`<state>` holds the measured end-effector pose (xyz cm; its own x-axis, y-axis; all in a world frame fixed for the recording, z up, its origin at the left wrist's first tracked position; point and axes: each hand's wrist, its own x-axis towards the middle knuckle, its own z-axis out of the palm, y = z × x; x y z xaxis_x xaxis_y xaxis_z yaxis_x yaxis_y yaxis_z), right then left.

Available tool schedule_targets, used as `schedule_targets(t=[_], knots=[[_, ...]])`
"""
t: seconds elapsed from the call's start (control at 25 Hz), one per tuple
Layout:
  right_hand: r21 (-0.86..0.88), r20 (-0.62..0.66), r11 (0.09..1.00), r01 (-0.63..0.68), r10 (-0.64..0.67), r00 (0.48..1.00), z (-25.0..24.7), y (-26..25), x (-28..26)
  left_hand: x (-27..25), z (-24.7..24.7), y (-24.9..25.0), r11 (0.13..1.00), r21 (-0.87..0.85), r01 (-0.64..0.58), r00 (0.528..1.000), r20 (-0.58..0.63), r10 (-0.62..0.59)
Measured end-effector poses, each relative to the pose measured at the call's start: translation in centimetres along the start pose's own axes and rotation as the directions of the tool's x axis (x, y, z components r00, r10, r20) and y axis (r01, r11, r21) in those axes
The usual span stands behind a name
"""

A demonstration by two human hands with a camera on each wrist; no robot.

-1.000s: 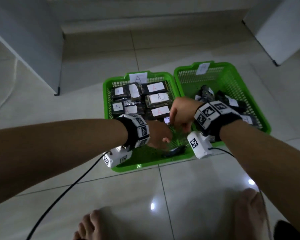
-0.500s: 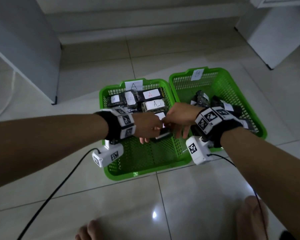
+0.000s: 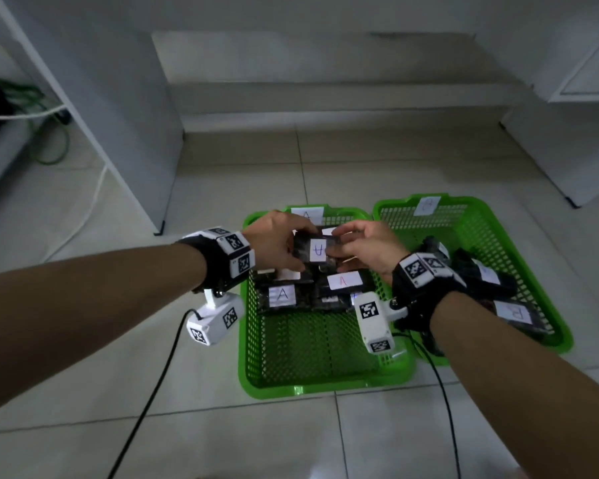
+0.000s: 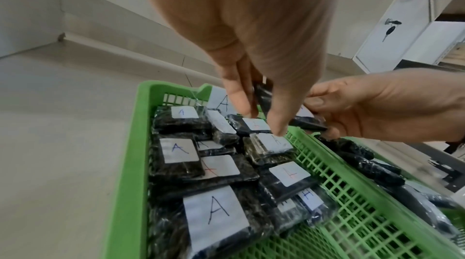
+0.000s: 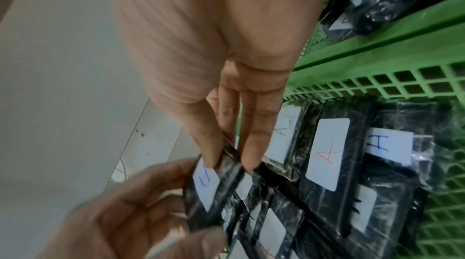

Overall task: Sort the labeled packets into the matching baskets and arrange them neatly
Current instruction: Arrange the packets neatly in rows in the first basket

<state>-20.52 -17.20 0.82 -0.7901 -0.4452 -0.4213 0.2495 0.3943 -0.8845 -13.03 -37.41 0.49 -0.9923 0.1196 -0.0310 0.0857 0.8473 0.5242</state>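
Both hands hold one black packet (image 3: 317, 250) with a white "A" label, above the far rows of the left green basket (image 3: 253, 344). My left hand (image 3: 293, 252) pinches its left end and my right hand (image 3: 336, 245) pinches its right end. In the right wrist view my right thumb and fingers (image 5: 251, 156) clamp the packet (image 5: 226, 185). Several "A" packets (image 3: 282, 295) lie in the far half of that basket, which carries an "A" card (image 3: 306, 214). The right green basket (image 3: 564, 340) holds dark packets, one of them labelled "B" (image 3: 514, 312).
The near half of the left basket (image 3: 325, 347) is bare mesh. White cabinets (image 3: 118, 98) stand at the left and right on the tiled floor. Black cables (image 3: 146, 402) run from both wrist cameras across the floor.
Both hands have moved from the middle of the left basket toward its far end and now hold an "A" packet lifted above the rows. The head view has tilted up.
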Motion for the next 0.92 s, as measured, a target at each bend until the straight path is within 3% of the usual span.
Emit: schedule_targets(t=[0.12,0.2,0.24,0.32,0.44,0.48,0.6,0.68,0.76,0.84,0.92], knots=[[-0.138,-0.065,0.974,0.177,-0.187,0.98,1.3,0.5,0.4,0.0,-0.3,-0.6,0.999,0.035,-0.002,0.997,-0.083,0.005],[-0.336,-0.025,0.89,0.308,-0.335,0.942,1.7,0.8,0.4,-0.1,-0.5,-1.3,1.0,-0.004,0.001,0.992,-0.125,-0.002],[-0.351,-0.017,0.874,0.335,-0.363,0.932,1.9,0.9,0.3,-0.1,-0.6,-1.5,0.999,-0.047,0.008,0.992,-0.127,-0.014],[-0.225,-0.043,0.927,0.301,-0.319,0.947,2.3,0.9,0.3,-0.1,-0.9,-1.8,0.991,-0.131,0.018,0.994,-0.106,-0.032],[-0.066,-0.142,0.975,0.214,-0.222,0.965,2.4,0.7,0.9,-0.1,-1.2,-1.3,0.953,-0.267,0.145,0.989,0.011,-0.148],[-0.042,-0.179,0.977,0.209,-0.213,0.961,2.3,0.7,1.2,-0.2,-1.2,-1.0,0.91,-0.36,0.204,0.979,0.066,-0.193],[0.02,-0.272,0.978,0.209,-0.196,0.942,1.9,0.8,1.8,-0.6,-1.0,0.1,0.633,-0.685,0.361,0.932,0.239,-0.272],[0.129,-0.344,0.979,0.16,-0.107,0.933,2.2,0.9,2.0,-0.5,-0.7,0.5,0.521,-0.754,0.399,0.902,0.222,-0.37],[0.315,-0.294,0.948,0.043,0.054,0.954,2.8,1.0,2.1,-0.4,-0.3,0.7,0.448,-0.809,0.381,0.878,0.165,-0.449],[0.387,-0.181,0.922,-0.03,0.108,0.977,3.4,0.9,1.9,-0.2,0.0,0.6,0.518,-0.775,0.361,0.886,0.112,-0.45],[0.315,-0.237,0.948,0.041,0.037,0.971,3.6,0.7,2.0,-0.3,0.2,0.3,0.655,-0.679,0.332,0.923,0.089,-0.375]])
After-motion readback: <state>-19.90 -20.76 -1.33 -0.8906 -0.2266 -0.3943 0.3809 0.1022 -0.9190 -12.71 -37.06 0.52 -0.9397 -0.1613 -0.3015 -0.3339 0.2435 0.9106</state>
